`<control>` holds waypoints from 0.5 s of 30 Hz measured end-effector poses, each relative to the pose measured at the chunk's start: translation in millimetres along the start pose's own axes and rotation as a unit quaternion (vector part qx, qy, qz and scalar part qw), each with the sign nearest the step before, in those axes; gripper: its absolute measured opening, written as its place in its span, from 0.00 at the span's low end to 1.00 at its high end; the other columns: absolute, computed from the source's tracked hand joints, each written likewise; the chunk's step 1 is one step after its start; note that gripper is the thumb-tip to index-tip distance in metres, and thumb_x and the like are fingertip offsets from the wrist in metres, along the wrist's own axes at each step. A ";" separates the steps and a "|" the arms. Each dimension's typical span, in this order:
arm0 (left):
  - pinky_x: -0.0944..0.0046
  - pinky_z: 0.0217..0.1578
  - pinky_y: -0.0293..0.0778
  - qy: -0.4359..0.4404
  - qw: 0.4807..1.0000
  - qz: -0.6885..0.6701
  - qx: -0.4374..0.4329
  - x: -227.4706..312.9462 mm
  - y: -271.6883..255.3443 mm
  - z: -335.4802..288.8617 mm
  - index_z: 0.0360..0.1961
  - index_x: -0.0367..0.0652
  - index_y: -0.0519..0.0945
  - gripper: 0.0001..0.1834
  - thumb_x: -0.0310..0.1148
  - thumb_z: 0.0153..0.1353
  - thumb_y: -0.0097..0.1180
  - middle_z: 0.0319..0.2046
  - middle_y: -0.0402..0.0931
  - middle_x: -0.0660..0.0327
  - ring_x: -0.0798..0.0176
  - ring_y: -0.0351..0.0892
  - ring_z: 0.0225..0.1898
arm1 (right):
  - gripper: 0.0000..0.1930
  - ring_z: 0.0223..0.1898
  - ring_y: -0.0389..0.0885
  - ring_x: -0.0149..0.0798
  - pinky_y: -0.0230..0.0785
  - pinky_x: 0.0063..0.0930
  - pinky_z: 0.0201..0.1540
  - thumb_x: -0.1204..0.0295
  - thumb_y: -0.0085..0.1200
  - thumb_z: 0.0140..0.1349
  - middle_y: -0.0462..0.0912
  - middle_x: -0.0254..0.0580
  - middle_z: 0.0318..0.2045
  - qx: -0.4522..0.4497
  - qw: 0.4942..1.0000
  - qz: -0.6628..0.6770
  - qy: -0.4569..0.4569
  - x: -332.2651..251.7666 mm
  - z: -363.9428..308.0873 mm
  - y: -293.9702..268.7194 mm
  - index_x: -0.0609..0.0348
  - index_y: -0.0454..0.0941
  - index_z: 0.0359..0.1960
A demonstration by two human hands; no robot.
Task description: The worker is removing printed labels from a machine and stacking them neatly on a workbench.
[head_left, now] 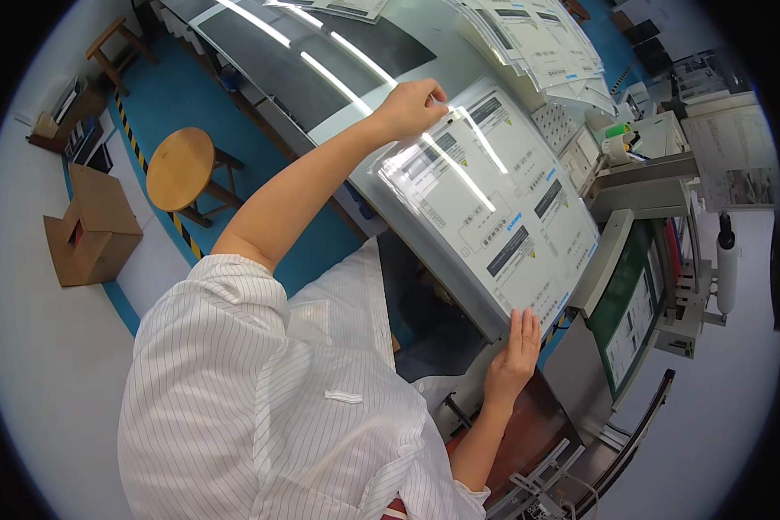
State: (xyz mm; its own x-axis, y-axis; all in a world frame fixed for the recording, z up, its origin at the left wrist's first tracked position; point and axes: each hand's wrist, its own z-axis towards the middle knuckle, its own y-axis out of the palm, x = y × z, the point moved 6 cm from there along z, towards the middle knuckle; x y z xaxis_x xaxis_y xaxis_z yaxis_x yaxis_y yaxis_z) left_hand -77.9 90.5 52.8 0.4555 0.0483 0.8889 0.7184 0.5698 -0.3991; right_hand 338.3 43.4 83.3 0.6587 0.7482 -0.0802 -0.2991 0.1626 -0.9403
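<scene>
1. The left hand (414,108) is at the upper edge of a glossy printed sheet (503,230), fingers bent inward; whether they pinch the edge I cannot tell.
2. The right hand (513,362) has its fingers straight and close together, fingertips touching the sheet's lower corner, without a grip around it.
3. At far left, an opened cardboard box (104,234) stands near black-and-yellow striped tape (138,146).
4. Right of it, a round-seated wooden stool (180,169) stands on the blue floor.
5. Next comes the bench (459,71), with bright streaks of light reflected on its dark glossy part.
6. The glossy printed sheet lies at the bench's near side, between the two hands, light streaks crossing its face.
7. Beyond it, loosely piled printed sheets (546,43) overlap one another.
8. Farther right, a machine's dark green panel (631,260) bears another printed page (634,325).
9. At far right is a white cylinder (726,282) with a black top.
</scene>
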 end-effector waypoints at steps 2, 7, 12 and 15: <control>0.67 0.32 0.71 -0.008 1.000 -0.005 0.018 -0.6 -7.8 -12.7 0.42 0.36 0.80 0.14 0.36 0.61 0.56 0.27 0.76 0.61 0.69 0.73 0.29 | 0.29 0.64 0.68 0.51 0.57 0.45 0.66 0.91 0.42 0.53 0.73 0.50 0.60 0.020 1.000 0.006 0.014 0.5 -0.2 0.3 0.60 0.74 0.58; 0.69 0.37 0.73 -0.105 0.983 -0.150 0.025 -20.8 -31.8 -61.2 0.43 0.36 0.81 0.16 0.38 0.67 0.49 0.31 0.78 0.63 0.70 0.75 0.33 | 0.26 0.63 0.69 0.51 0.58 0.46 0.66 0.88 0.42 0.57 0.74 0.49 0.59 0.041 0.999 0.003 0.016 -4.1 2.4 5.8 0.58 0.75 0.57; 0.69 0.40 0.72 -0.122 0.972 -0.200 -0.011 -16.4 -25.8 -88.3 0.47 0.36 0.81 0.18 0.39 0.70 0.47 0.36 0.79 0.61 0.69 0.75 0.37 | 0.24 0.62 0.70 0.52 0.59 0.48 0.65 0.87 0.43 0.59 0.75 0.48 0.59 0.044 0.999 -0.007 0.005 2.1 4.6 6.5 0.58 0.76 0.57; 0.67 0.44 0.72 -0.115 0.982 -0.147 0.008 -6.7 -20.6 -104.9 0.50 0.36 0.79 0.18 0.39 0.68 0.51 0.40 0.79 0.58 0.66 0.75 0.41 | 0.25 0.62 0.70 0.52 0.59 0.49 0.65 0.87 0.43 0.58 0.75 0.48 0.59 0.040 0.999 -0.010 -0.002 2.1 5.5 7.3 0.57 0.76 0.57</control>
State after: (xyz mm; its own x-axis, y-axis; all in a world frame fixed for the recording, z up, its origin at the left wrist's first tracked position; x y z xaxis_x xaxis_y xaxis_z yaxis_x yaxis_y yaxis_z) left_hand -40.7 -7.7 31.4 0.0974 0.0626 0.9933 0.7925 0.5988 -0.1154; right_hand 333.7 49.7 78.1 0.6617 0.7474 -0.0597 -0.3397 0.2279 -0.9125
